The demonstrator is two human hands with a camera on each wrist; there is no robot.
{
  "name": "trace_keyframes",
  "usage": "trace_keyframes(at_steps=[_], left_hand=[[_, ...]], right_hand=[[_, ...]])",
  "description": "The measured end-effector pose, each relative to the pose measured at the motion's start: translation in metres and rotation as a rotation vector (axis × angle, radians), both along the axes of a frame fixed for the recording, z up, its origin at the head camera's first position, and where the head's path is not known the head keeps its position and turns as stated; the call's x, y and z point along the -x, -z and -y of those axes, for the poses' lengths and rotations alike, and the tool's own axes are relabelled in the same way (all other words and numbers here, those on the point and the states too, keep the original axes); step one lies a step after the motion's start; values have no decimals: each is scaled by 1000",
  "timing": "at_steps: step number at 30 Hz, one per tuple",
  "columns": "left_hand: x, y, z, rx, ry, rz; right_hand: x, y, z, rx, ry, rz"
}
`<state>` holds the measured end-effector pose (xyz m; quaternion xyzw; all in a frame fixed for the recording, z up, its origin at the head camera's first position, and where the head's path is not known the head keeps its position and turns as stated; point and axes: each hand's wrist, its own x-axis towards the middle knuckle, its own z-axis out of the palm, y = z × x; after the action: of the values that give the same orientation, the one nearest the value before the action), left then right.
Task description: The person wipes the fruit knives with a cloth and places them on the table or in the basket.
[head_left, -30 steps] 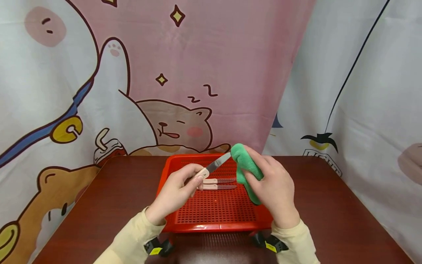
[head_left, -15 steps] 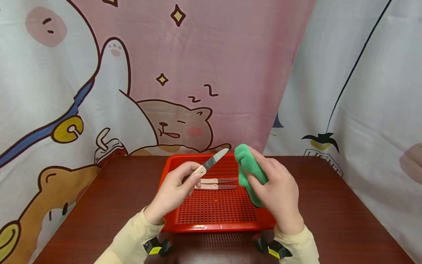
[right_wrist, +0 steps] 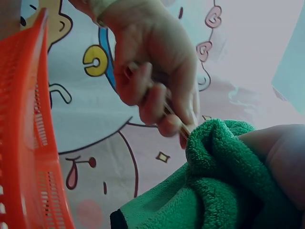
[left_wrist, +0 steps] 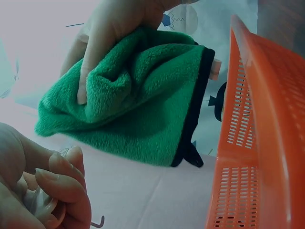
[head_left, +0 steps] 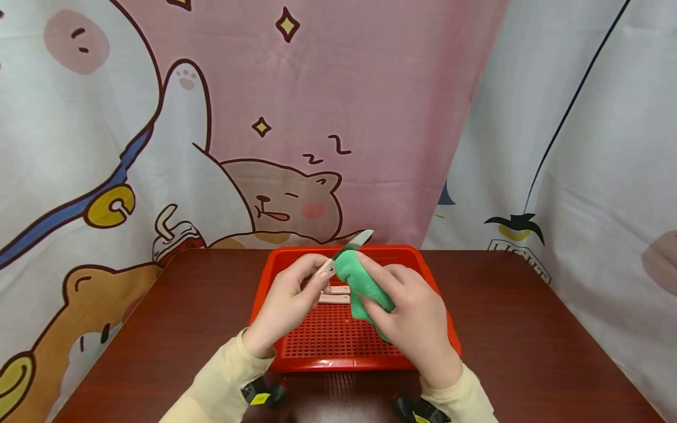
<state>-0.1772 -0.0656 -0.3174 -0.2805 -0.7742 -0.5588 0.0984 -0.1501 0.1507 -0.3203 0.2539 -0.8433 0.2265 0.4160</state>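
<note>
My left hand (head_left: 290,299) grips a small knife by its cream handle (head_left: 329,268), the blade (head_left: 362,238) slanting up to the right above a red basket. My right hand (head_left: 409,317) pinches a folded green cloth (head_left: 365,285), which lies over the lower part of the blade near the handle; the blade's tip shows beyond it. In the left wrist view the cloth (left_wrist: 138,105) hangs in folds with a black edge. The right wrist view shows the fingers of the left hand (right_wrist: 157,71) curled round the handle, right beside the cloth (right_wrist: 214,176).
The red basket (head_left: 344,365), with a perforated floor, stands on a dark brown table (head_left: 529,329). Two more knives with pale handles (head_left: 335,298) lie in it, their blades hidden behind the cloth. A cartoon-printed curtain (head_left: 381,117) hangs behind the table.
The right hand has moved left with the green cloth, from beyond the knife's tip onto the blade close to the handle. The left hand keeps its grip and has shifted slightly.
</note>
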Motion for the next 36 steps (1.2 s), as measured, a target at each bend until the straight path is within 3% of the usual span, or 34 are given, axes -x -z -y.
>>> trace_keyframes(at_steps=[19,36], left_hand=[[-5,1,-5,27,-14,-5],[-8,4,-2,20,9,-20]], right_hand=[[1,3,7,-53,0,15],[6,-3,-12,7,86,-2]])
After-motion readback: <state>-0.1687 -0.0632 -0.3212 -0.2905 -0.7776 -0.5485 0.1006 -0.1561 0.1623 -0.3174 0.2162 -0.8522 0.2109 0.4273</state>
